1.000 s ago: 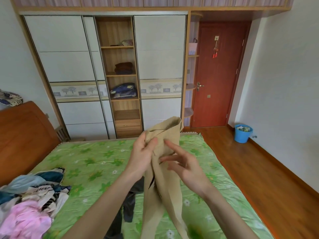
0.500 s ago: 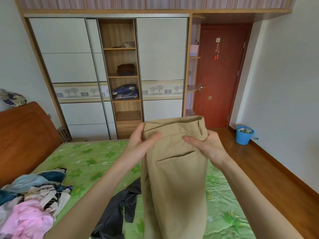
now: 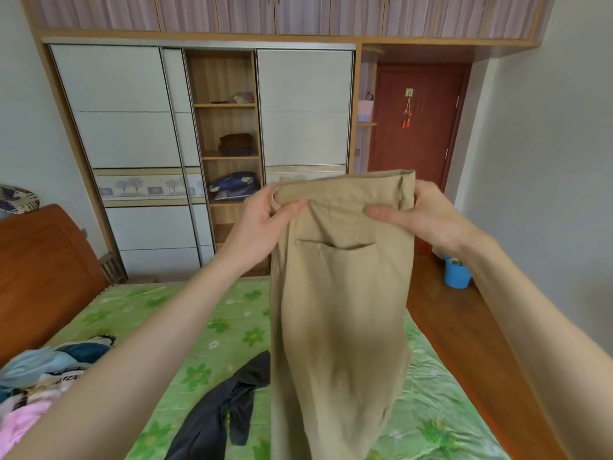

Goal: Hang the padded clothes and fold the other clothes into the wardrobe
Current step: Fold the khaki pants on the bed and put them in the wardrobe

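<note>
Khaki trousers (image 3: 338, 310) hang in front of me, waistband up, back pocket facing me. My left hand (image 3: 262, 224) pinches the waistband's left end, thumb on the near side. My right hand (image 3: 421, 217) grips the right end, thumb across the fabric. The legs drop out of view at the bottom edge. Behind them the wardrobe (image 3: 132, 144) stands with its middle section (image 3: 227, 127) open, folded clothes lying on its shelves.
The bed (image 3: 212, 330) with a green flowered sheet lies below. A dark garment (image 3: 222, 413) sprawls on it, and a heap of mixed clothes (image 3: 43, 376) sits at its left. A red door (image 3: 418, 134) and blue bucket (image 3: 457, 273) are at the right.
The trousers went from a narrow bunch held by my left hand to a spread waistband held at both ends. My right hand moved right and took hold. The view tilted upward.
</note>
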The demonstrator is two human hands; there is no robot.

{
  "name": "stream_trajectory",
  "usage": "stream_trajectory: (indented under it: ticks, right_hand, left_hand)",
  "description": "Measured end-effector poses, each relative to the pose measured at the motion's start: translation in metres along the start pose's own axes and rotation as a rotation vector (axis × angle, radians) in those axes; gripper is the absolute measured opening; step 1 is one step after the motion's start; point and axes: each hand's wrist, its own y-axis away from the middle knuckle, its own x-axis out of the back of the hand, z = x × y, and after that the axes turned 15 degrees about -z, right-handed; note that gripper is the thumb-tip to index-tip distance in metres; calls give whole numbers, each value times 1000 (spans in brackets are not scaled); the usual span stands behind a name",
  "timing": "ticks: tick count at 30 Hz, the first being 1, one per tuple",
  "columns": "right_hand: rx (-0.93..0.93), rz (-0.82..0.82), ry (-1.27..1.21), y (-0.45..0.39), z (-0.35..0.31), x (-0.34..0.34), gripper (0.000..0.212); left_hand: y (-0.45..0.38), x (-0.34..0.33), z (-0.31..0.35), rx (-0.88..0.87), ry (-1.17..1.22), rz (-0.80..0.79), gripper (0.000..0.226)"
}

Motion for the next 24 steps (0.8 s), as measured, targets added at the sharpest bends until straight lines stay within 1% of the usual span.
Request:
stream_trajectory:
  ticks: [2, 3, 5, 7, 9, 10, 11, 12, 14, 15, 17, 19, 21, 22, 24]
  right_hand:
    - [53, 115, 97, -10, -11, 11, 27]
    - [62, 166, 133, -15, -14, 15, 30]
    - [53, 222, 194, -21, -17, 17, 39]
    - [28, 215, 220, -23, -18, 17, 44]
    - [-13, 147, 154, -19, -22, 18, 51]
    - [-37, 88, 107, -16, -28, 21, 53]
    - [-62, 19, 79, -14, -34, 25, 51]
    - [-81, -49, 82, -13, -41, 29, 44]
    - [-93, -142, 205, -16, -53, 37, 25]
    - [-95, -170, 299, -20, -58, 41, 21]
    - [-152, -237, 445, -30, -66, 46, 27]
    - [-255, -339, 516, -39, -71, 46, 38]
    - [-370, -445, 574, -44, -70, 42, 44]
    - [-411, -483, 600, -45, -67, 40, 43]
    - [-425, -520, 612, -45, -59, 36, 30]
  left_hand:
    - [-14, 2, 18, -60, -15, 57, 39]
    - [-20, 3, 23, -80, -9, 84, 28]
    - [-27, 5, 28, -81, 21, 104, 20]
    - [-31, 5, 25, -59, 55, 123, 21]
    - [-31, 6, 20, -52, 99, 132, 22]
    - [-31, 6, 17, -53, 117, 141, 20]
    - [-32, 7, 14, -61, 135, 145, 16]
    - [-32, 7, 12, -67, 151, 146, 12]
    - [-32, 5, 13, -64, 154, 136, 8]
    - [-32, 4, 14, -63, 140, 119, 10]
    - [-32, 3, 15, -55, 103, 57, 22]
    - [-32, 4, 15, -23, 97, -12, 31]
    - [-30, 4, 12, 0, 94, -61, 24]
    - [-28, 4, 10, 7, 91, -81, 19]
    - [-25, 3, 7, 30, 81, -124, 20]
